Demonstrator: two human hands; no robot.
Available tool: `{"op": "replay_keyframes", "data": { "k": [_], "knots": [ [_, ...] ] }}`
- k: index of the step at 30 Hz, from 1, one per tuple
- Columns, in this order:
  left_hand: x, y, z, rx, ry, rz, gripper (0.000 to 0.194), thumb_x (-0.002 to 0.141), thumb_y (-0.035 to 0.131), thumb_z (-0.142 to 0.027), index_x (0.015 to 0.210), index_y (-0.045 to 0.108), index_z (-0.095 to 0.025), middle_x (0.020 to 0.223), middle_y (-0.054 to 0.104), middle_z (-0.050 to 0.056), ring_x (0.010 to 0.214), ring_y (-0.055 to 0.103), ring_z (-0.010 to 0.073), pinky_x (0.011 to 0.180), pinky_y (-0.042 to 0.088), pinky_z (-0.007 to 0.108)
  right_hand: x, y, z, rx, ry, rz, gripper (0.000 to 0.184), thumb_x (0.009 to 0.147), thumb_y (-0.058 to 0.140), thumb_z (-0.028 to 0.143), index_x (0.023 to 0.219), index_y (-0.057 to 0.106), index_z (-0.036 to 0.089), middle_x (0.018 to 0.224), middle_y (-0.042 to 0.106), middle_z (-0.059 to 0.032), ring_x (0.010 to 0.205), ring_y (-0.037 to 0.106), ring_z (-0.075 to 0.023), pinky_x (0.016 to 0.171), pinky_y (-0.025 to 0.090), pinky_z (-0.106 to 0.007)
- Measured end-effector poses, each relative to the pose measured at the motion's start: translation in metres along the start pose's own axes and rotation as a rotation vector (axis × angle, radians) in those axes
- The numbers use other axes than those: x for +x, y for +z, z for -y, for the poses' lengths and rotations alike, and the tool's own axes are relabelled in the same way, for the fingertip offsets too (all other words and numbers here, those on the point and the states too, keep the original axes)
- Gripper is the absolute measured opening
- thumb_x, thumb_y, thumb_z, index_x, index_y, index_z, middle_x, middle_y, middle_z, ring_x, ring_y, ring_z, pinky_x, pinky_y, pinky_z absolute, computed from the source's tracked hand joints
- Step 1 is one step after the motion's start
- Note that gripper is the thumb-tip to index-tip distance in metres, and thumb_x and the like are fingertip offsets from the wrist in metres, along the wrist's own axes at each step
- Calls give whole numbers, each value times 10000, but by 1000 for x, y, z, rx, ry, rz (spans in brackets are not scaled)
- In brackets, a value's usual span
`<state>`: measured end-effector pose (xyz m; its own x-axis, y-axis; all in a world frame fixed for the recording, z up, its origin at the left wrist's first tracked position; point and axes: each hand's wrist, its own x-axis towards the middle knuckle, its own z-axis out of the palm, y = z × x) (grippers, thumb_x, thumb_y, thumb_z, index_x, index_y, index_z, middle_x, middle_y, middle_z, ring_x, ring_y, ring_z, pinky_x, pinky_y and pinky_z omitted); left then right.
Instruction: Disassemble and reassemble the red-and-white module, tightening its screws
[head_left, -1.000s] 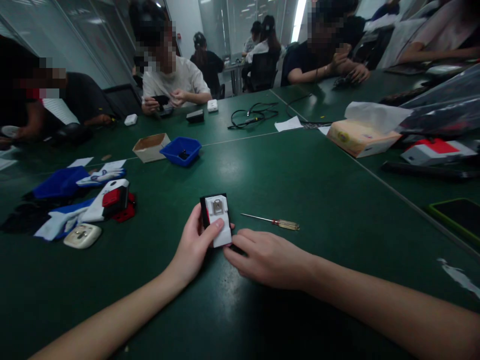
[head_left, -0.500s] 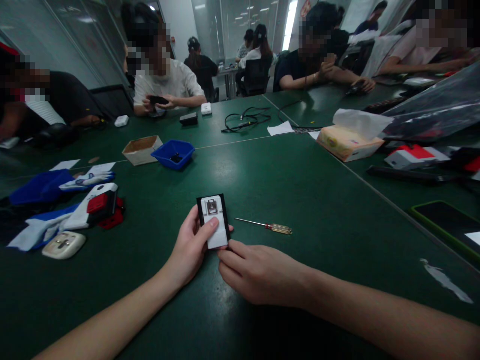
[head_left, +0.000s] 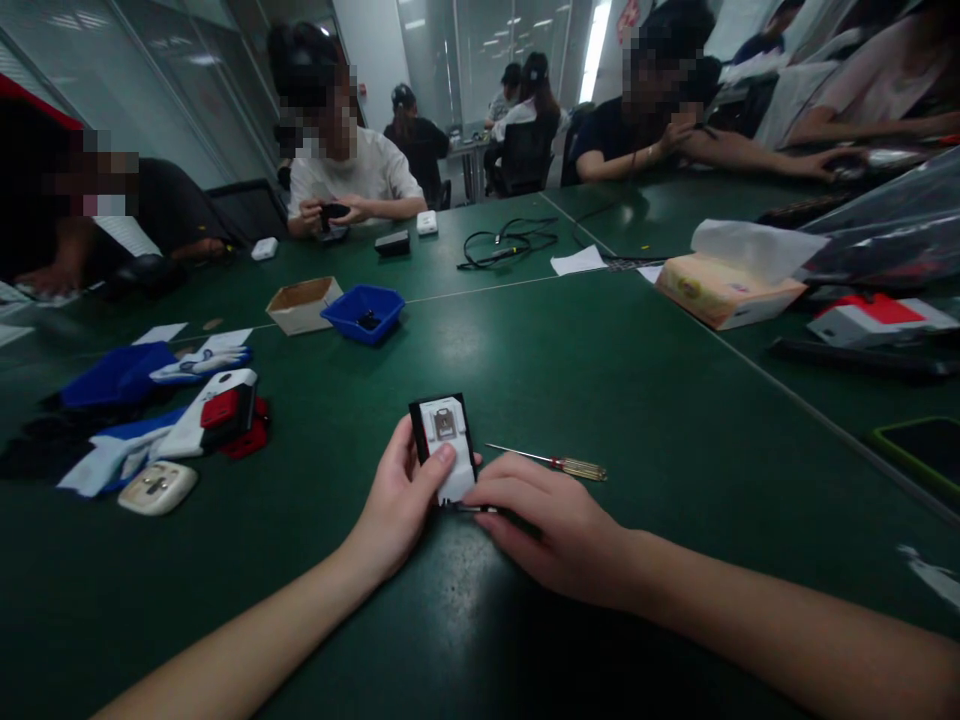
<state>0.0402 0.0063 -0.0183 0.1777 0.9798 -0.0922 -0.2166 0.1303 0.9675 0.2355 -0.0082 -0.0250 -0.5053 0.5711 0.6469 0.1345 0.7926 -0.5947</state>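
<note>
My left hand [head_left: 405, 490] is closed around a small flat device [head_left: 456, 482] with a white face and black edges. Its thumb presses on the white face, below a metallic square fitting. My right hand [head_left: 551, 520] is at the device's lower end, pinching a thin dark piece [head_left: 480, 508] between thumb and fingers. Whether that piece is joined to the device I cannot tell. Just beyond my right hand lies a screwdriver [head_left: 577, 467] with a clear yellowish handle, its shaft pointing left.
To the left lie gloves [head_left: 176, 430], a red and black device [head_left: 232, 415] and a cream-coloured device [head_left: 157, 488]. A blue bin [head_left: 364, 320] with dark parts stands by a cardboard box [head_left: 304, 310]. A tissue pack [head_left: 724, 290] sits right. Other people work around the table.
My right hand's fingers have opened out somewhat at the device's lower end, and a thin dark piece now shows between them. The whole view has shifted, moving everything slightly right.
</note>
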Motion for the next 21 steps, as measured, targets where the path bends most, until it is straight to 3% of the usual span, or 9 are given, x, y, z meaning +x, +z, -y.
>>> {"op": "replay_keyframes", "data": {
  "k": [4, 7, 11, 15, 21],
  "knots": [
    [1, -4, 4, 94, 106, 59, 664, 812, 795, -569, 1313, 539, -216, 1330, 660, 117, 1194, 659, 298, 1006, 531, 369, 5, -3, -2, 45, 93, -142, 123, 972, 601, 135, 1072, 656, 182, 969, 702, -71, 861, 667, -166, 748, 562, -279],
    [0, -1, 0, 149, 128, 104, 761, 719, 888, -506, 1314, 517, -209, 1318, 656, 128, 1235, 630, 326, 1047, 508, 408, 6, -4, -6, 58, 183, -204, 71, 947, 646, 152, 1007, 658, 188, 902, 690, -53, 761, 647, -155, 658, 541, -266],
    [-4, 5, -7, 173, 98, 105, 674, 739, 888, -325, 1285, 504, -230, 1251, 675, 99, 1154, 674, 290, 1013, 535, 413, 6, -4, -8, 78, 188, -209, 61, 928, 659, 142, 958, 676, 192, 938, 688, -57, 852, 672, -172, 730, 560, -292],
    [-4, 6, -8, 223, 131, 79, 632, 752, 866, -313, 1277, 524, -229, 1311, 653, 109, 1240, 629, 312, 1051, 513, 434, 6, -3, -8, 96, 215, -234, 81, 923, 654, 155, 971, 701, 200, 1014, 666, -71, 923, 672, -186, 770, 578, -321],
    [-3, 4, -5, 253, 151, 49, 598, 782, 833, -330, 1279, 518, -223, 1283, 674, 105, 1212, 648, 305, 1063, 504, 438, 5, -1, -10, 179, 320, -281, 65, 917, 677, 181, 978, 658, 192, 967, 673, -58, 815, 681, -154, 690, 592, -266]
  ]
}}
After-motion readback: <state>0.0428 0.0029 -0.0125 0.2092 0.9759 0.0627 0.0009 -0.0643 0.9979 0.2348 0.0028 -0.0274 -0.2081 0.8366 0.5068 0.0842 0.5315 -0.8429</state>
